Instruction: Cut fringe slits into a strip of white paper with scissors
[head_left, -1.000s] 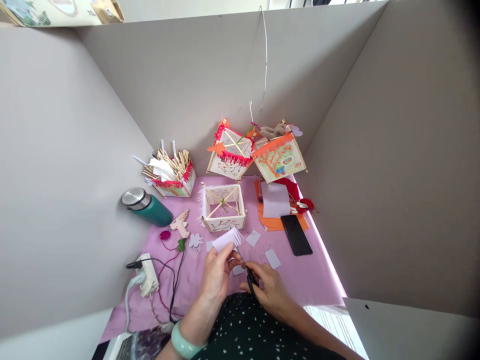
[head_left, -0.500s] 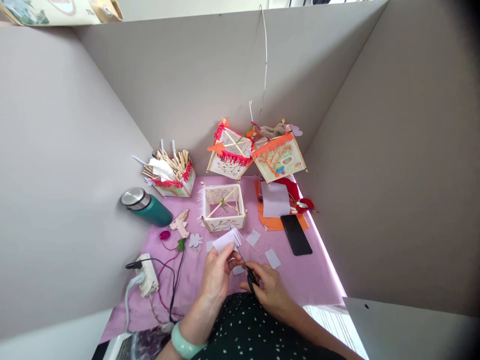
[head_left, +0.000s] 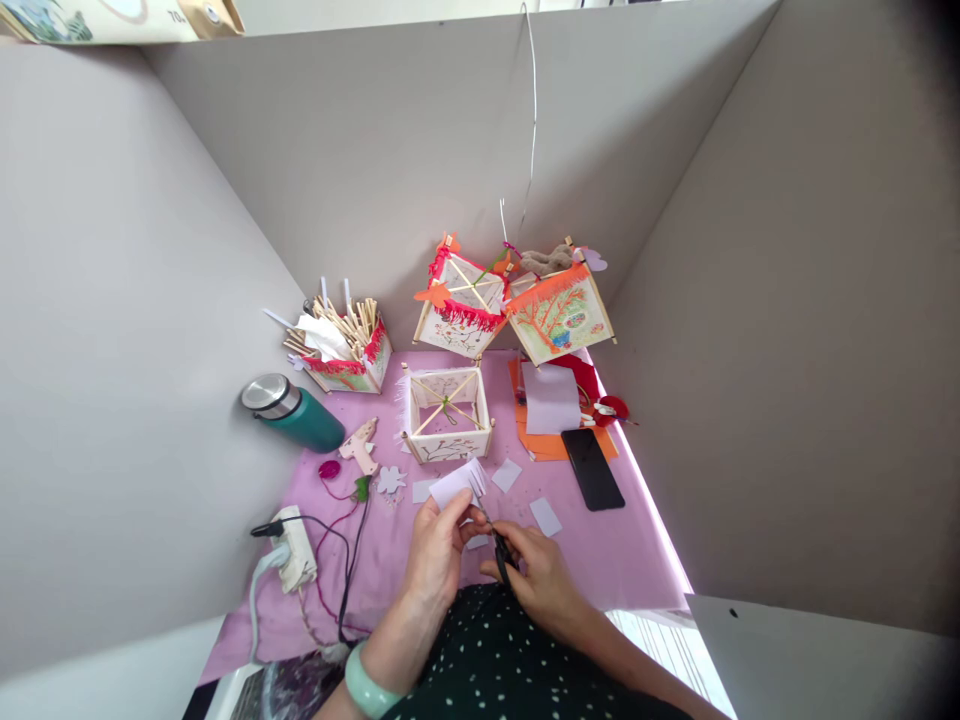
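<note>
Pale lilac folded paper [head_left: 456, 482] is pinched in my left hand [head_left: 442, 540], thumb on top. My right hand [head_left: 536, 575] is closed around the black-handled scissors [head_left: 502, 557], whose blades reach up to the paper's right side, where narrow slits show. Small paper pieces [head_left: 507, 476] lie around my hands, one of them [head_left: 545, 517] to the right. Just beyond the paper stands a square white frame [head_left: 452, 447] with crossed sticks and a drawn branch. A flower-shaped paper cutout [head_left: 391, 481] lies to the left.
At the left are a teal bottle [head_left: 311, 422], a glue gun [head_left: 361, 446], a power strip [head_left: 298, 550] with cables and a box of sticks [head_left: 347, 372]. A phone [head_left: 592, 470] lies right, near orange sheets [head_left: 545, 447]. Decorated lanterns [head_left: 559, 315] are at the back.
My left hand and the folded paper have shifted very slightly to the right. The scissors have barely moved, still at the paper's edge.
</note>
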